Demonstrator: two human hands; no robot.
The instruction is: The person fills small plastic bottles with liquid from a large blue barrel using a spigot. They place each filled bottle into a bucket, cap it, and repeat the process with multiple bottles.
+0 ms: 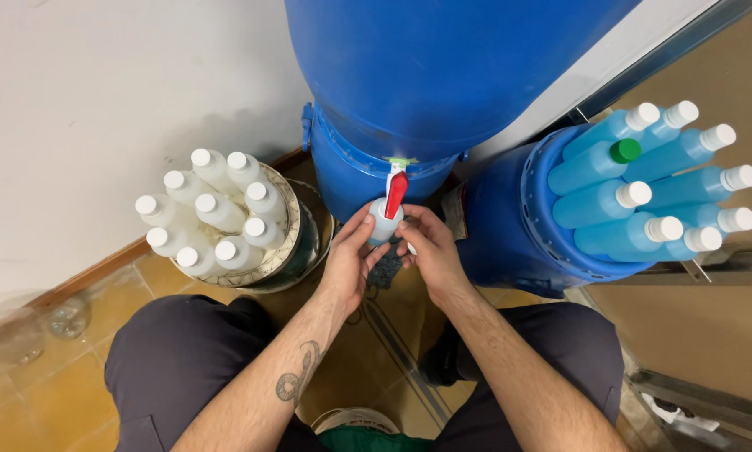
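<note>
Head view: looking straight down at a seated person's two hands, working at a tap low on a big barrel.
Far left, floor: orange-brown tiles [24, 402] run under a pale wall, with a wooden skirting strip between them.
Left drum: a round container [296, 243] stands on the floor just left of the hands, its top packed with white bottles [217, 219], upright, white caps on, touching one another.
Left hand: the left hand [349, 255] is curled partway shut around the left side of a small white bottle [383, 223], thumb and fingers pressing its wall; a tattoo shows on that forearm.
Bottle: it sits upright between both hands, mouth right beneath the tap, near the barrel's lower rim.
Tap: a red lever [395, 194] on a white spout hangs down from the blue barrel [443, 67], its tip touching or just above the bottle's mouth; which, cannot be told.
Below the hands: a dark rough lump [386, 266], perhaps a sponge or cloth, sits under the bottle.
Right hand: the right hand [430, 251] is half closed on the bottle's right side, fingertips against it.
Right drum: a second blue drum [501, 234] carries filled blue bottles [635, 201] lying tilted, white caps outward, one cap green [624, 151].
Foreground: dark trousers [175, 360] cover both knees.
</note>
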